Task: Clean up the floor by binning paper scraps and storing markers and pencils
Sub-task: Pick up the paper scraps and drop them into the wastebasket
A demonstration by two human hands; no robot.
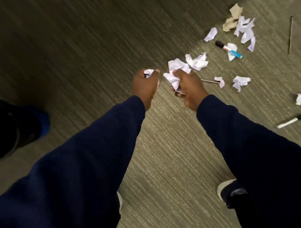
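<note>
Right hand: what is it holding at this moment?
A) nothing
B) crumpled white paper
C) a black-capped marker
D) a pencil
B: the right hand is closed around crumpled white paper, while the black-capped marker lies on the carpet, out of its grip.

Dim, soft overall; the ribbed grey-green carpet brightens right of the hands, darkens left, with motion-blurred, curved edges.

dark bin cut off left, perhaps blurred
</note>
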